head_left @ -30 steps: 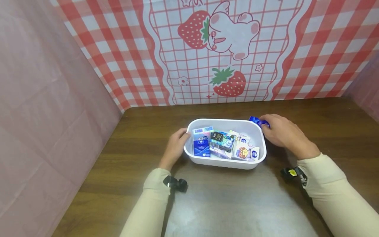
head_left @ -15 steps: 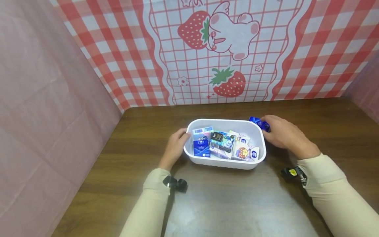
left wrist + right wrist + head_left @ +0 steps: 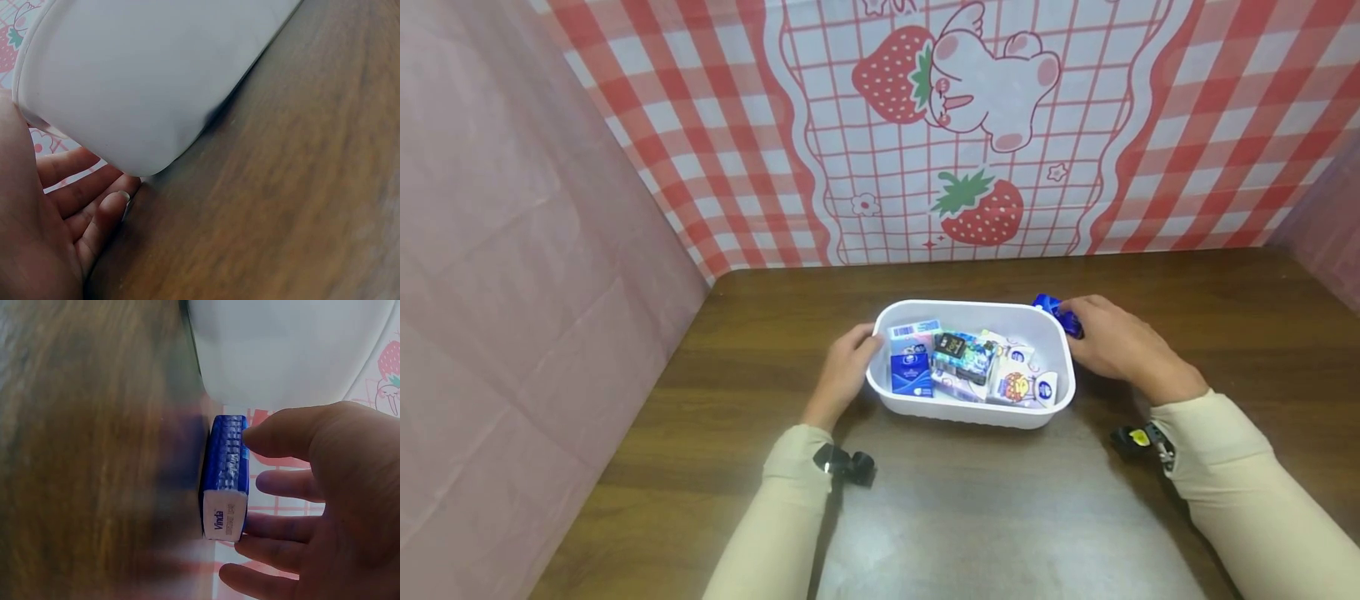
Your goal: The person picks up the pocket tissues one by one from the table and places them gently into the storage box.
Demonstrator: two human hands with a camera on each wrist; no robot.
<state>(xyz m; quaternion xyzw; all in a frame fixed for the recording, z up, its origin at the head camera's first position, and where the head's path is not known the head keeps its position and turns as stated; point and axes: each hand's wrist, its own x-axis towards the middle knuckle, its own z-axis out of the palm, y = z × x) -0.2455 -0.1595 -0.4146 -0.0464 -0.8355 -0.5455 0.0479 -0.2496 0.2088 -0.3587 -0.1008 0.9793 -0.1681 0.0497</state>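
A white plastic basket (image 3: 970, 414) stands mid-table, holding several tissue packs, among them a dark blue pack (image 3: 912, 375), a multicoloured pack (image 3: 966, 357) and a white cartoon pack (image 3: 1021, 385). My left hand (image 3: 841, 371) grips the basket's left end, thumb at the rim; in the left wrist view its other fingers (image 3: 80, 192) are outside the wall, loosely bent. Behind the basket's right corner, a blue Vinda tissue pack (image 3: 224, 465) lies on the table. My right hand (image 3: 1116, 342) is at this pack, thumb tip touching its edge, other fingers spread beside it.
The brown wooden table (image 3: 700, 467) reaches back to a red-and-white checked cloth (image 3: 722, 150) with strawberries. A pale pink cloth (image 3: 535, 250) hangs along the left side. Both wrists carry a small black camera (image 3: 846, 465).
My right hand has shifted slightly around the blue tissue pack, whose angle has changed a little. My left hand and the basket have stayed nearly in place.
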